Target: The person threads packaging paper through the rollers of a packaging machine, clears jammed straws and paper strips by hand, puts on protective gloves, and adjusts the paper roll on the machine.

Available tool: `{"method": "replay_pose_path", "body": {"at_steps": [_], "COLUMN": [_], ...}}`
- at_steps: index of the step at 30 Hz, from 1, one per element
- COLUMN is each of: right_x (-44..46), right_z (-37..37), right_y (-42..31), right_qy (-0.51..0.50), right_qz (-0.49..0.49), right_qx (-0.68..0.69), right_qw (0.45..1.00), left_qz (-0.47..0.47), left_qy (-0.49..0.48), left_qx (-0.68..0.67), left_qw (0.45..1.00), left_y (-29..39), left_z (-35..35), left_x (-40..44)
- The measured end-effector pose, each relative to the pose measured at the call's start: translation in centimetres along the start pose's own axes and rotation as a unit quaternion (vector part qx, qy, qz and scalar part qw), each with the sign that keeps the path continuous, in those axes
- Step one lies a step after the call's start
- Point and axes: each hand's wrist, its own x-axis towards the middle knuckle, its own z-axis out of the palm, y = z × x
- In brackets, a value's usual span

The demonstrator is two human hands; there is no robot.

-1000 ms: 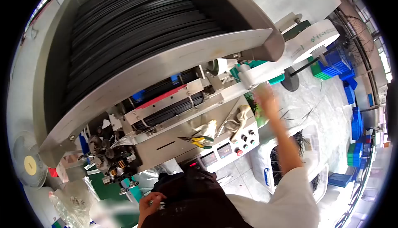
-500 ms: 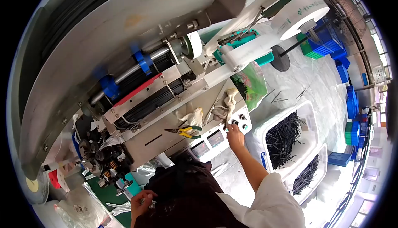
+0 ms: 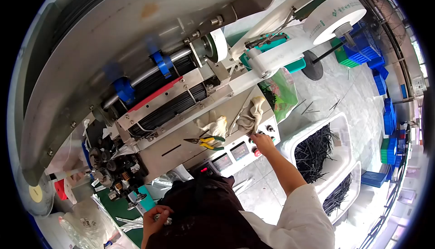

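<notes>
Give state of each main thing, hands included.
Right hand: at control panel knobs
Left hand: curled, at dark apron
Panel displays: lit
Pliers: lying on machine bed
Gloves: crumpled, unworn
Plastic bag: open, black pieces inside
White bins: open, holding black strips
White roll: mounted on spindle

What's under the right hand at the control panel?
Part of the white control panel lies under the right hand; a red button shows beside the hand. Whatever the hand covers cannot be seen.
</notes>
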Motion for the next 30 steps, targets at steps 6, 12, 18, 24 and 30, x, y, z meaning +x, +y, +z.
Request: {"method": "replay_pose_path", "body": {"at_steps": [6,12,18,24,30], "right_x": [1.6,1.7,1.1,1.4,2.2], "right_z": [0.4,1.0,-1.5,0.2,1.1], "right_y": [-0.4,-0.6,-3.4,-12.1,-18.8], "right_qy": [-0.023,-0.026,0.013,0.140,0.203], "right_qz": [0.004,0.017,0.147,0.057,-0.004], "right_qx": [-0.040,-0.084,-0.100,0.107,0.160], "right_qw": [0.999,0.996,0.984,0.983,0.966], "left_qz": [-0.005,0.017,0.042,0.048,0.062], "left_qy": [0.007,-0.053,-0.109,-0.099,-0.071], "left_qx": [0.041,0.059,0.084,0.074,0.073], "left_qw": [0.999,0.997,0.990,0.991,0.993], "left_y": [0.7,0.7,-0.3,-1.0,-2.6], "left_z": [0.3,0.4,-0.5,-2.4,-5.2], "left_x": [-0.5,-0.2,0.6,0.5,-0.4]}}
